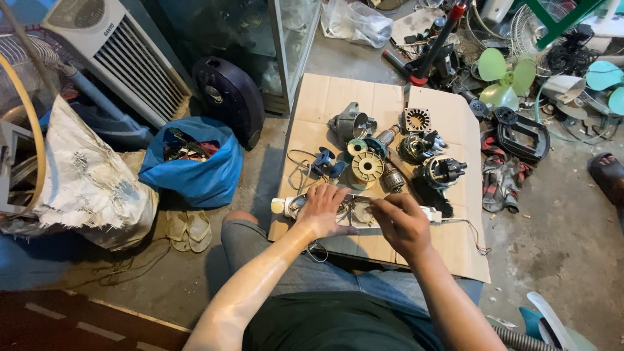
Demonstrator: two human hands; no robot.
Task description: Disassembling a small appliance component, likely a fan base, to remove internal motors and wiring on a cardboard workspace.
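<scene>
Your left hand (323,211) is pressing flat, fingers spread, on a long white appliance housing (426,212) lying across the near edge of the cardboard sheet (338,97) on the floor. Your right hand (401,223) is pinching closed over its middle (what it is gripping is hidden). Motor parts, including a cream winding spool (367,167), are lying just beyond.

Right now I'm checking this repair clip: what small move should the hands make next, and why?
Probably keep the left hand pressed on the long white housing while the right hand works at its middle; both hands already rest there, and the housing lies loose on the cardboard.
</scene>
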